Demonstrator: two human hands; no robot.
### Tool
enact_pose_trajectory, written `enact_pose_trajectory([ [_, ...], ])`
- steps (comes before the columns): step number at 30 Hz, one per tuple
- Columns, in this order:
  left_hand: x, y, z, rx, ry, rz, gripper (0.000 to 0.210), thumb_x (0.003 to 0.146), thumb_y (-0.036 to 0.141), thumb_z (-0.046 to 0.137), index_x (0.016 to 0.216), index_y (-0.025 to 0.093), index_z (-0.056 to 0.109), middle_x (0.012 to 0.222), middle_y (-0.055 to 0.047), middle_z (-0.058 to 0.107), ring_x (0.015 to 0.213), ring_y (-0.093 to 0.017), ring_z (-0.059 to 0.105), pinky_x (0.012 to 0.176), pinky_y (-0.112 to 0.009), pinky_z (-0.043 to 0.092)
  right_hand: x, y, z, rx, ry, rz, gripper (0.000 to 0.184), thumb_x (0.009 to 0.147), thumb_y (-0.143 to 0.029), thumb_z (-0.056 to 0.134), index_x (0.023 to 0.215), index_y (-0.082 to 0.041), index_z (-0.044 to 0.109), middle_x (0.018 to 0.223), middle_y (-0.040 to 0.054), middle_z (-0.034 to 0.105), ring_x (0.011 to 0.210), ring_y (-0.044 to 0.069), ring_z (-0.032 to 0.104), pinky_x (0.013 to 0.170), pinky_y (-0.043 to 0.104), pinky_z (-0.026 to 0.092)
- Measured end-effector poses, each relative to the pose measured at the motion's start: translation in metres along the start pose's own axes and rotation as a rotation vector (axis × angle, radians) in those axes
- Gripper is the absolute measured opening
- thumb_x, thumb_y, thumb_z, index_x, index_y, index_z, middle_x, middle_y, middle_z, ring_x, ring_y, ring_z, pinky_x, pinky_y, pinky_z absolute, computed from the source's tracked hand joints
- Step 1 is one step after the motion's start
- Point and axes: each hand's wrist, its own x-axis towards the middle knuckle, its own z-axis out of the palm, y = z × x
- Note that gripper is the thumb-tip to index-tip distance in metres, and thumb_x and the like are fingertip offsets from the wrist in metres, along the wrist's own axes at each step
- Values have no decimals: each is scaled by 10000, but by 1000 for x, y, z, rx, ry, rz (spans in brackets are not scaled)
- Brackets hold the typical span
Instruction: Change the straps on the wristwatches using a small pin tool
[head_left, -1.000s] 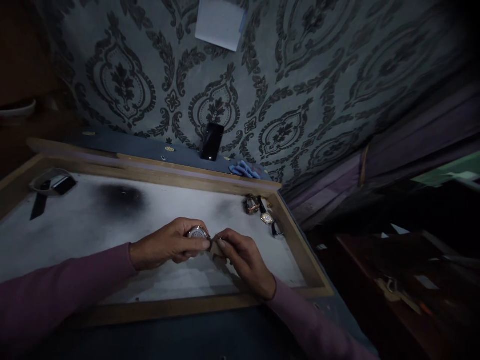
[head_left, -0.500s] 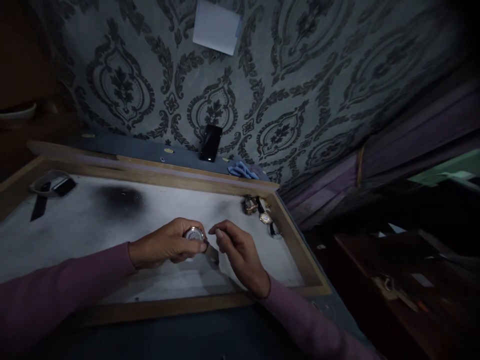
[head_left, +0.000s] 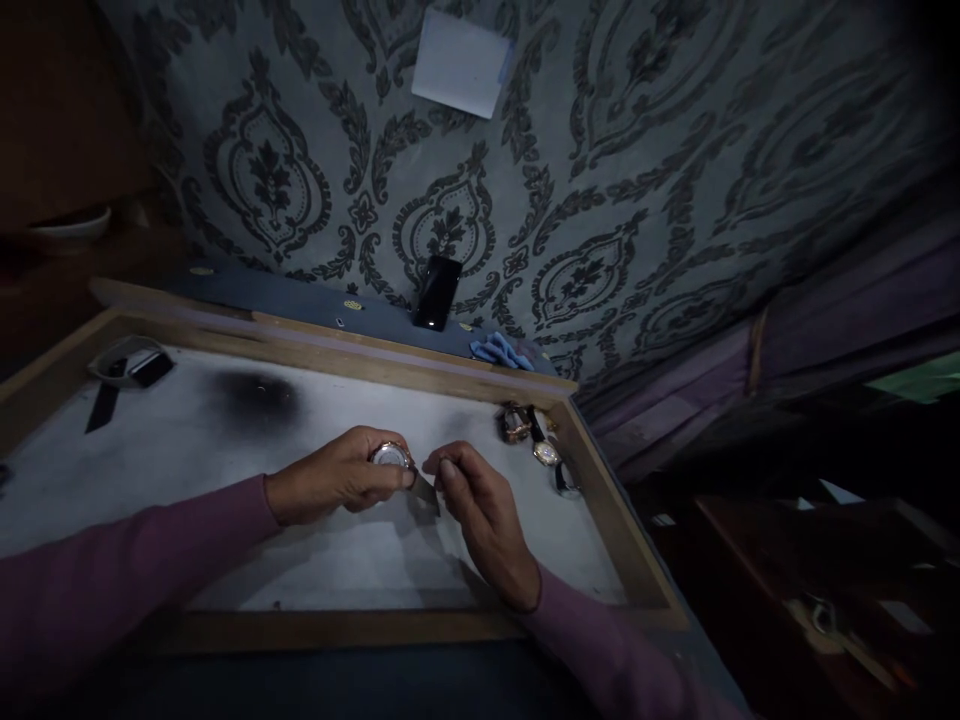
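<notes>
My left hand [head_left: 351, 472] is closed around a round wristwatch [head_left: 389, 456], thumb on its near edge and the metal-looking round face turned up. A strap [head_left: 426, 492] hangs from the watch down to the right, between my hands. Just right of it, my right hand [head_left: 480, 505] has its thumb and forefinger pinched together; whether something tiny sits between them I cannot make out. Both hands are above the white floor of a shallow wooden tray [head_left: 420, 628].
Several watches [head_left: 545, 452] lie in the tray's right corner, and another watch [head_left: 133, 362] lies at its left. Behind the tray are a black phone [head_left: 438, 292] leaning on the patterned wall and a blue cloth [head_left: 501, 350]. A brown table [head_left: 757, 560] stands at the right.
The view has shifted a little, so the tray and wall sit farther right. My left hand still holds the watch; my right hand stays pinched close beside it.
</notes>
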Motion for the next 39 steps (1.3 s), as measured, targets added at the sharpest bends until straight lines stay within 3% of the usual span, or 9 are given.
enact_pose_trajectory([
  [5, -1, 1, -1, 3, -10, 10, 148, 755, 232, 623, 716, 161, 500, 508, 100, 390, 424, -37, 246, 391, -187, 159, 2, 1, 2, 55, -17, 2, 264, 985, -372, 448, 880, -175, 589, 818, 16, 578, 543, 78, 503, 492, 200, 430],
  [9, -2, 1, 0, 21, -9, 21, 136, 764, 236, 623, 729, 152, 522, 506, 102, 381, 427, -39, 248, 393, -186, 164, 2, 2, 2, 176, -84, 71, 258, 954, -387, 509, 824, -173, 569, 707, -9, 576, 494, 83, 541, 451, 190, 468],
  [14, -1, -3, -1, 42, -27, 53, 169, 793, 273, 637, 745, 149, 533, 530, 92, 410, 437, -41, 262, 400, -186, 174, 1, 2, -2, 198, -116, 109, 266, 936, -394, 544, 817, -160, 592, 604, -15, 606, 447, 76, 508, 435, 181, 421],
  [27, -2, -5, 0, 20, -66, 51, 262, 809, 370, 667, 781, 153, 523, 549, 91, 400, 458, -48, 258, 426, -196, 180, 2, 1, -11, 122, -253, 45, 358, 975, -430, 464, 805, -154, 616, 603, -1, 601, 455, 79, 512, 462, 196, 436],
  [39, -3, -4, 0, 47, -104, 59, 247, 825, 353, 661, 790, 145, 533, 564, 84, 423, 461, -49, 288, 425, -190, 201, 5, 5, -19, 250, -424, 84, 356, 982, -418, 459, 842, -138, 629, 684, 31, 644, 513, 88, 560, 485, 200, 476],
])
